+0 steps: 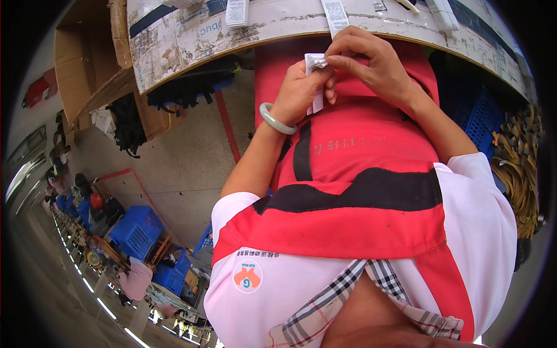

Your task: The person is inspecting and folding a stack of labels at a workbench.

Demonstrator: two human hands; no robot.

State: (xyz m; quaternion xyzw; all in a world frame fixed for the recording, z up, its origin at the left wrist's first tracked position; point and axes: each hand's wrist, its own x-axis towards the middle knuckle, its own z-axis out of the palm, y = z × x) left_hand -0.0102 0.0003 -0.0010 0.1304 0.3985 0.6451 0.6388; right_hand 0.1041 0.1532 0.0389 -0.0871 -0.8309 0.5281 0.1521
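One red fabric apron with black trim [360,232] lies nearest, toward six o'clock. Past it, toward twelve, the left hand [301,90], a pale green round bangle [278,119] on its wrist, has its grip closed around a folded, layered white strip [314,59]; whether it is paper or cloth, I cannot tell. At one o'clock, the right hand [374,62] appears to pinch the strip's upper end between thumb and forefinger. The strip is held above the apron, just short of the tabletop.

The step in hand seems to be folding or parting the layers; the next move likely calls for a steady left grip and a light right pinch on one edge.

Farther off at twelve, the worn, whitish tabletop [180,46] bears printed white paper slips [237,13]. A brown cardboard box [87,64] stands at ten; a blue plastic crate [136,232] lies farther away, at eight.
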